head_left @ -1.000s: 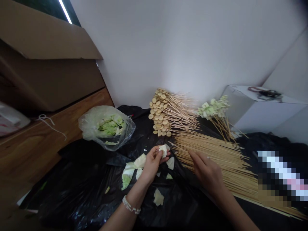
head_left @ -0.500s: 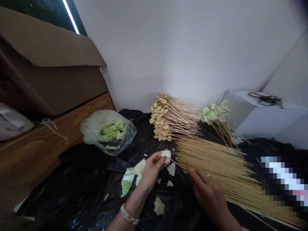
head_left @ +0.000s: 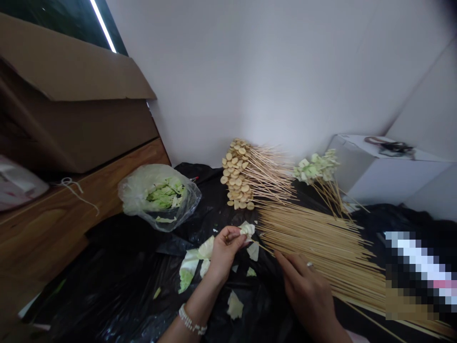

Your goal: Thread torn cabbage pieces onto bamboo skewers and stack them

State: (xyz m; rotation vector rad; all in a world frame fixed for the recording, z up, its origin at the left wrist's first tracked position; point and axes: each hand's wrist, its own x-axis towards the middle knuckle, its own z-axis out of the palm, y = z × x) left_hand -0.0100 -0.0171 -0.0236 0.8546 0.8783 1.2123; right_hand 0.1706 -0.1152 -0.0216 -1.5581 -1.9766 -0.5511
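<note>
Between the fingers of my left hand (head_left: 228, 250) is a folded piece of cabbage leaf (head_left: 247, 229), pale and white. My right hand (head_left: 309, 288) grips a thin bamboo skewer (head_left: 266, 248), whose tip end runs to the leaf; whether it pierces it I cannot make out. Torn cabbage leaves (head_left: 189, 269) lie just left of my left wrist, and loose scraps (head_left: 234, 305) lie between my arms. A broad layer of bare skewers (head_left: 317, 233) spreads beside and under my right hand.
Behind my hands are stacked skewers of round pale slices (head_left: 237, 178). Cabbage skewers (head_left: 317, 166) lean near a white box (head_left: 389, 176). A clear plastic bag (head_left: 128, 190) of cabbage stands at left on black plastic sheeting (head_left: 135, 286), beside a cardboard box (head_left: 89, 128).
The right hand has shifted slightly left and down with the skewer. The cabbage piece in the left hand has turned a little and looks more spread out.
</note>
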